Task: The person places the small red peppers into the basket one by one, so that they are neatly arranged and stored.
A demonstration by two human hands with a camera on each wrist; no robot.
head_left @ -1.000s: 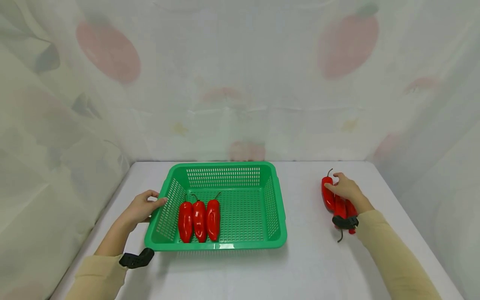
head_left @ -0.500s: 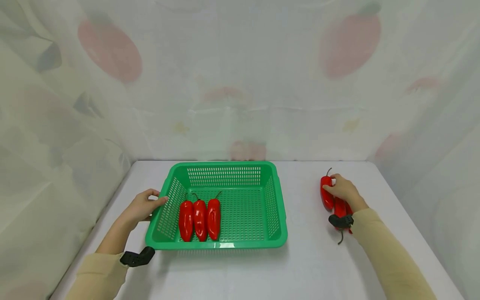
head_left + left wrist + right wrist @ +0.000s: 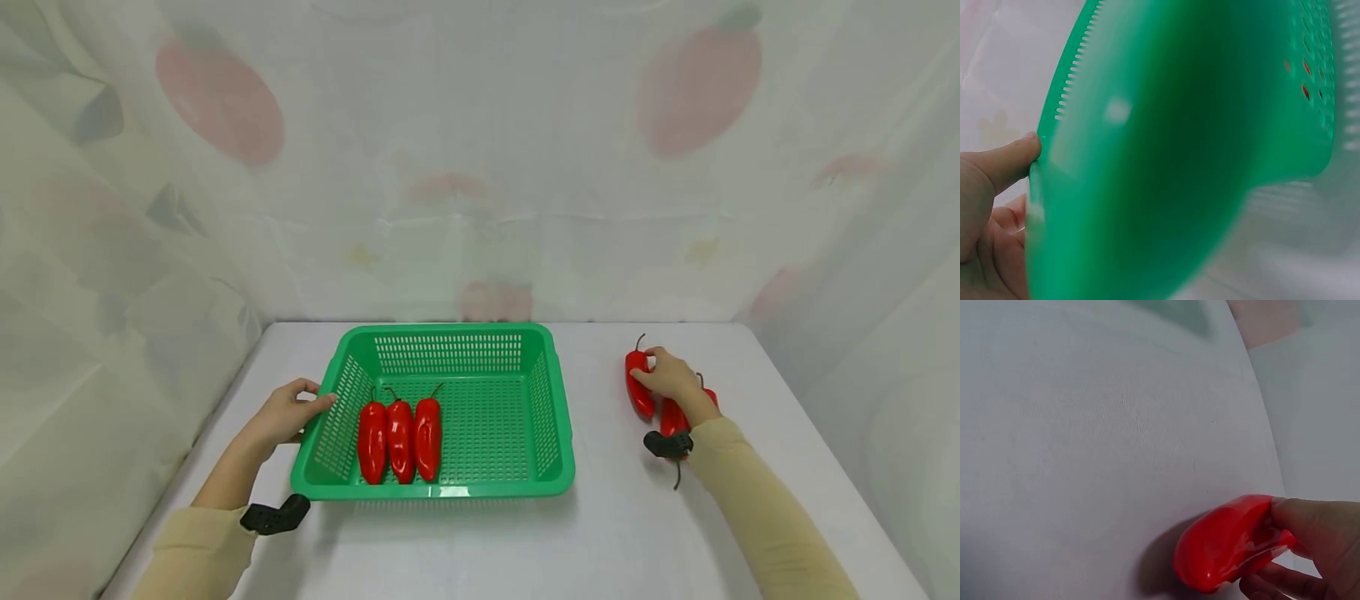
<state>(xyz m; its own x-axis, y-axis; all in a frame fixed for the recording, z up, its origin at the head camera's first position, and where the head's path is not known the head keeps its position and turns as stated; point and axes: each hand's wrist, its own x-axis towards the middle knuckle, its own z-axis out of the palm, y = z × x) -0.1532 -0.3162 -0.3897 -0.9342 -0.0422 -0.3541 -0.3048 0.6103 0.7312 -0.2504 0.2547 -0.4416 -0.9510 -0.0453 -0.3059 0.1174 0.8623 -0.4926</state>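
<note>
My left hand (image 3: 288, 412) grips the left rim of a green plastic basket (image 3: 495, 492), thumb over the edge and fingers outside. In the left wrist view the thumb presses on the basket's rim (image 3: 1047, 128). Three red chili peppers (image 3: 399, 442) lie side by side inside the basket, at its left, stems toward the back. At the right of the table, my right hand (image 3: 671, 379) pinches a red chili pepper (image 3: 638, 385) between thumb and fingers. The right wrist view shows this pepper (image 3: 1225, 544) close up, its shadow beside it.
Other red chili peppers (image 3: 672, 417) lie under and beside the right forearm, partly hidden. The white table (image 3: 480, 550) extends between basket and peppers. A pale printed curtain (image 3: 480, 250) stands behind the table and along both sides.
My right hand has closed on the leftmost loose pepper and moved it left, away from the other peppers. The left hand and basket stay where they were.
</note>
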